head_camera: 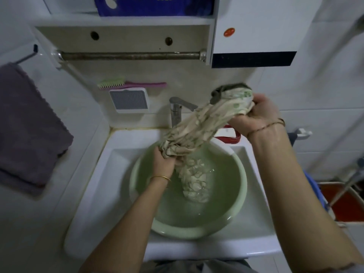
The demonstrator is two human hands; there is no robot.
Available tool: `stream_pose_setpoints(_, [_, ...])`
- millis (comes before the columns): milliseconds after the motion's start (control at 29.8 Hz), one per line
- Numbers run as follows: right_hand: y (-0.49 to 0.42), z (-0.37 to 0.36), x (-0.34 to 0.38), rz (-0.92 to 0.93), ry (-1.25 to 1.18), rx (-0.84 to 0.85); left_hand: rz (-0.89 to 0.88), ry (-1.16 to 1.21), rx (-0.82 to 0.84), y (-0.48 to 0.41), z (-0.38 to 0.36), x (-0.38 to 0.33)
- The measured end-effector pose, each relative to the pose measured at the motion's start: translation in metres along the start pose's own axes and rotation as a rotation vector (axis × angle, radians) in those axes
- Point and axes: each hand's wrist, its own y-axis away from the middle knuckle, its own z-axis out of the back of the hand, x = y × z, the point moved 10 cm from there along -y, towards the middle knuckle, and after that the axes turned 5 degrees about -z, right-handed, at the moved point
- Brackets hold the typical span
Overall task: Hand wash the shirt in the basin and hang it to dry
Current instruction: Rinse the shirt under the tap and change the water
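Shirt (197,125), cream with a green print, wet and twisted into a rope, slanting up from lower left to upper right above the green basin (187,232). Left hand (164,163) grips the lower part of the twist, fingers curled tight round the bunched cloth, just over the basin's far side. Right hand (256,113) is raised higher and to the right and holds the upper end, fingers wrapped round it; a grey-green collar or hem bulges out past the top of that hand. Loose end of the shirt hangs down from the left hand into the basin, its tip in the water.

Basin sits inside the white sink (102,174), holding shallow clear water. Gold bangle (160,178) on the left wrist, thin cord bracelet (266,126) on the right.

Chrome faucet (176,111) stands behind the basin, partly hidden by the shirt. Red soap dish (229,134) on the sink's back ledge, right of the faucet. Green-and-pink scrub brush (126,83) lies on top of a white wall-mounted box (129,100). Metal towel bar (130,55) under a white cabinet (254,26). Purple-grey towel (29,125) hangs on the left wall. Red bin (342,200) at far right, blurred.
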Motion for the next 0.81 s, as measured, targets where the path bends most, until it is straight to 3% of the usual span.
stream_pose_setpoints(134, [-0.016,0.075,0.016,0.039,0.203,-0.177,-0.072,-0.06,-0.05,-0.005,0.019,-0.034])
stream_pose_setpoints(268, [-0.029,0.158,-0.023,-0.137,0.542,-0.41,-0.238,-0.172,0.02,-0.011,0.009,-0.084])
stream_pose_setpoints(336, [-0.033,0.179,-0.03,-0.17,1.008,-0.466,-0.316,-0.212,0.084,-0.01,-0.002,-0.104])
stream_pose_setpoints(436, [-0.038,0.183,-0.016,0.005,1.826,-0.484,-0.438,-0.324,0.145,-0.006,-0.016,-0.129])
stream_pose_setpoints(537, [-0.022,0.179,0.008,0.221,2.243,-0.682,-0.608,-0.514,0.187,0.0,-0.028,-0.151])
stream_pose_setpoints(638, [-0.012,0.205,0.022,0.123,2.239,-0.869,-0.69,-0.584,0.232,0.007,-0.037,-0.16])
stream_pose_setpoints(738, [-0.016,0.236,0.009,-0.026,1.923,-0.744,-0.687,-0.607,0.242,0.009,-0.04,-0.159])
stream_pose_setpoints(805, [-0.013,0.236,0.006,0.056,1.782,-0.685,-0.671,-0.633,0.248,0.01,-0.042,-0.156])
